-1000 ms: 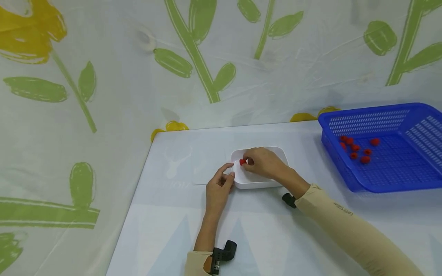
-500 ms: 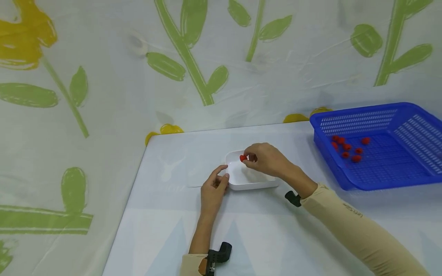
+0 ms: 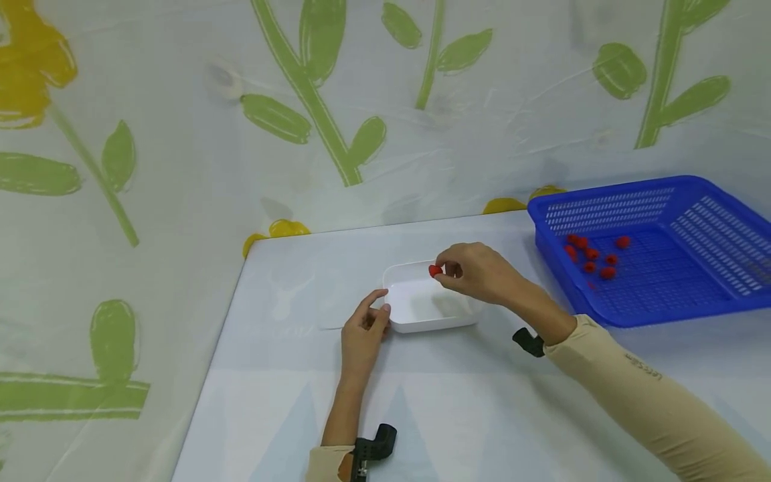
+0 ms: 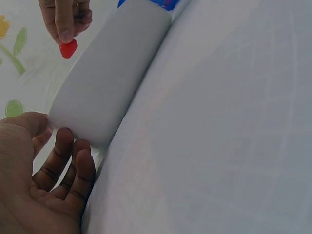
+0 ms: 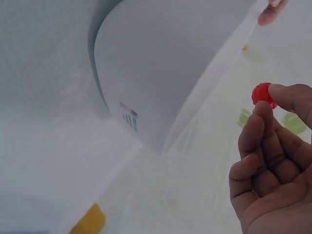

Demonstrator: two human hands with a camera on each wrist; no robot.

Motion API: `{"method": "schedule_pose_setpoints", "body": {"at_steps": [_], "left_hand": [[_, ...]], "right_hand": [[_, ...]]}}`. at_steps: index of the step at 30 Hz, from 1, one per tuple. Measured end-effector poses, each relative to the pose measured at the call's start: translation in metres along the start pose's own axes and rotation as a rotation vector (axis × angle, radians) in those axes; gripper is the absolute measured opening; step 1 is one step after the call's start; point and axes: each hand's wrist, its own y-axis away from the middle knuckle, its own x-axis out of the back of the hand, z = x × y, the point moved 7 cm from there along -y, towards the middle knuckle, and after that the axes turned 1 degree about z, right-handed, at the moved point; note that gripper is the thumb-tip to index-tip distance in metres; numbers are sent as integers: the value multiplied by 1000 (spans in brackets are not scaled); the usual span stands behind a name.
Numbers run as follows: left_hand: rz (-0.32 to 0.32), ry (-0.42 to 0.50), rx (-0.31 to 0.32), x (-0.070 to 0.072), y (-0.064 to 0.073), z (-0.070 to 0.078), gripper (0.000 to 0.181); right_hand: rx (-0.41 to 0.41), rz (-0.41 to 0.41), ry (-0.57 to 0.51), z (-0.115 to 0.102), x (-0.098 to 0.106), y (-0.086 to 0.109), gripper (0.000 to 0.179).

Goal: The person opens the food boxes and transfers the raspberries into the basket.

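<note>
My right hand (image 3: 482, 273) pinches a red raspberry (image 3: 435, 270) between thumb and fingertips, above the far side of a shallow white tray (image 3: 434, 327). In the right wrist view the raspberry (image 5: 261, 94) shows its bumpy surface, held apart from the tray's rim. My left hand (image 3: 363, 335) stands at the tray's left end with its fingers loosely bent. Its thumb and fingertips touch the rim and outer wall, as the left wrist view shows at the tray (image 4: 107, 73). The tray sits flat on the white table.
A blue plastic basket (image 3: 674, 311) with several more raspberries (image 3: 592, 254) stands at the right. Left of the tray lies a faint, clear flat piece (image 3: 330, 304). A white curtain (image 3: 181, 167) printed with flowers and leaves hangs behind the table.
My right hand has lifted the raspberry from low in the tray and drawn it up and rightward towards its far side. The left hand stays at the tray's end; the head view has shifted.
</note>
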Motion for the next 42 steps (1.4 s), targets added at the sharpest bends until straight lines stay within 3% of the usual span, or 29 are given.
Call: {"method": "schedule_pose_setpoints", "body": {"at_steps": [4,10,19,28,38,42], "left_hand": [[9,-13,-11,0,-2,-10,28],[2,-11,-7,-1,-2,-11,30],[-21,8,-6,-1,5,11,31],[14,-16,-1,-1,-1,-10,30],[3,-20,13,-1,-2,-11,30],[-13,-10,28,-2,0,-4,31]], "right_hand": [[-20,1,-1,4,8,4,17],[-37,12,17,12,23,14,17],[-32,52,55,24,49,32,18],[-70,103,63,41,76,46,14],[-143,163,107,57,103,62,15],[-181,158,93,61,113,68,14]]}}
